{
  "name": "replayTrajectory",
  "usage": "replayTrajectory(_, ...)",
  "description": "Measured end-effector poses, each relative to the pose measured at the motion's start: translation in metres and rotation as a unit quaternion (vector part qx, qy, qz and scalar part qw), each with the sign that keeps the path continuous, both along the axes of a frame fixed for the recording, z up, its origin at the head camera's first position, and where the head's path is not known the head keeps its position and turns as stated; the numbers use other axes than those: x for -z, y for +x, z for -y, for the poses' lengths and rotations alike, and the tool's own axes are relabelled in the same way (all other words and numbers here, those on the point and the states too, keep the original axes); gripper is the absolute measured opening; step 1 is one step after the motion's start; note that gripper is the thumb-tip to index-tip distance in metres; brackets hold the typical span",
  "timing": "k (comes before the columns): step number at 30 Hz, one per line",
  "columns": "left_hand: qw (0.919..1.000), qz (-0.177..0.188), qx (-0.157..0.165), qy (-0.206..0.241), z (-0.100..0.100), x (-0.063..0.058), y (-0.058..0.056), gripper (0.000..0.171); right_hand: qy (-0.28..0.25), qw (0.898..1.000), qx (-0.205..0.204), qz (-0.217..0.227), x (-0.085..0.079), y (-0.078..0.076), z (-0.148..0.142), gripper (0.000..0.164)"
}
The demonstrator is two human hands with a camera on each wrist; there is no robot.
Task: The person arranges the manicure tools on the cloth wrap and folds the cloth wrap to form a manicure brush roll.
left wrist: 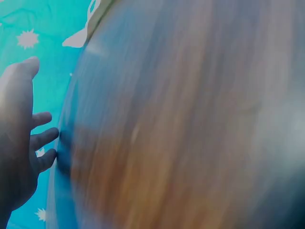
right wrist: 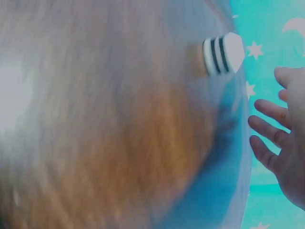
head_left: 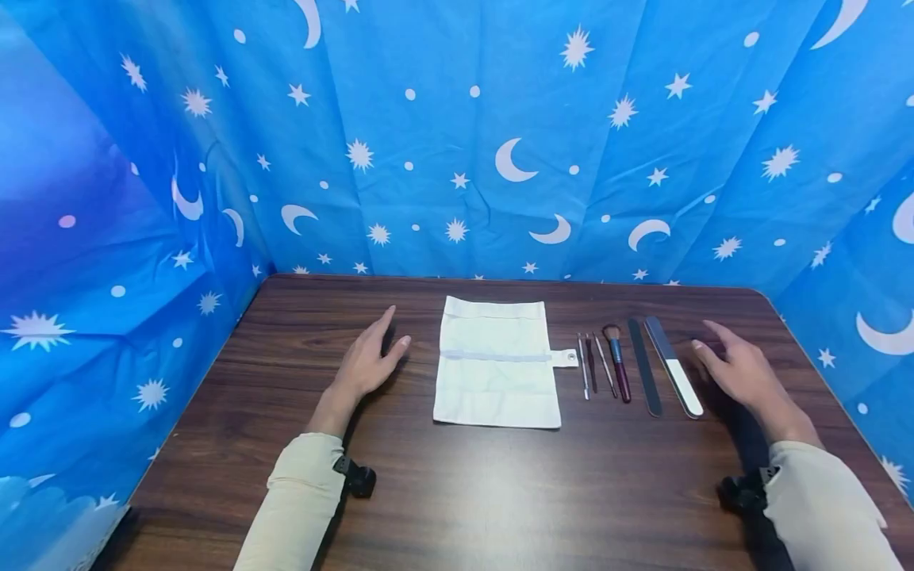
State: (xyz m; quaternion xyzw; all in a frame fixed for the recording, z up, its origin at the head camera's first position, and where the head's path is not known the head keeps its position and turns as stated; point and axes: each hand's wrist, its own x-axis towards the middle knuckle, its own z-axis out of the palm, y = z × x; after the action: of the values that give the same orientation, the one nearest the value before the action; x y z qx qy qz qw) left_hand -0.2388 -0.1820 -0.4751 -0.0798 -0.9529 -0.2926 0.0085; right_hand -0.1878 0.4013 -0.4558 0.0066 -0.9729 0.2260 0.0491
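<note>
A white cloth pouch (head_left: 496, 388) lies flat and unfolded mid-table, its snap tab (head_left: 565, 358) pointing right. Beside the tab, several slim tools lie in a row: a metal cuticle pusher (head_left: 583, 369), a thin dark tool (head_left: 591, 365), another thin metal tool (head_left: 605, 366) and a makeup brush (head_left: 620, 365). Further right are a black nail file (head_left: 646, 369) and a grey-and-white nail file (head_left: 674, 369). To the pouch's left, my left hand (head_left: 366, 361) holds nothing, fingers extended. My right hand (head_left: 746, 377), also holding nothing, is just right of the files with its fingers spread.
The dark wood-grain table (head_left: 485, 500) has rounded far corners. A blue curtain (head_left: 457, 143) printed with moons and stars hangs behind it and along both sides. In the right wrist view, a white thing with dark stripes (right wrist: 221, 55) shows at the table's edge.
</note>
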Motion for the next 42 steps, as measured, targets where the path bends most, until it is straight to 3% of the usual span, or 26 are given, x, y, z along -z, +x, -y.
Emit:
replayTrajectory(5, 0.9963, -0.009, 0.006, 0.085, -0.013, -0.001, 0.001, 0.072, -0.033, 0.999, 0.011, 0.006, -0.005, -0.002, 0.009, 0.058)
replayTrajectory(11, 0.9829, 0.007, 0.000, 0.184, -0.032, -0.009, 0.002, 0.063, -0.058, 0.998, 0.013, 0.018, -0.007, -0.002, 0.017, 0.055)
replayTrajectory(16, 0.9682, 0.072, -0.022, 0.239, -0.044, -0.016, 0.004, 0.048, -0.053, 0.997, 0.022, 0.043, -0.010, -0.004, 0.024, 0.055)
replayTrajectory(21, 0.9466, 0.146, -0.031, 0.286, -0.053, -0.020, 0.007, 0.043, -0.059, 0.994, 0.035, 0.079, -0.014, -0.005, 0.029, 0.056)
replayTrajectory(26, 0.9321, 0.185, -0.043, 0.308, -0.061, -0.021, 0.007, 0.042, -0.089, 0.987, 0.061, 0.114, -0.017, -0.005, 0.032, 0.060)
replayTrajectory(29, 0.9276, 0.198, -0.044, 0.314, -0.065, -0.021, 0.005, 0.043, -0.094, 0.984, 0.076, 0.132, -0.017, -0.004, 0.034, 0.062)
replayTrajectory(34, 0.9303, 0.200, -0.049, 0.304, -0.070, -0.018, 0.003, 0.040, -0.084, 0.980, 0.090, 0.156, -0.017, -0.002, 0.036, 0.063)
replayTrajectory(42, 0.9482, 0.159, -0.054, 0.270, -0.076, -0.011, 0.004, 0.027, -0.054, 0.978, 0.117, 0.166, -0.016, -0.001, 0.045, 0.056)
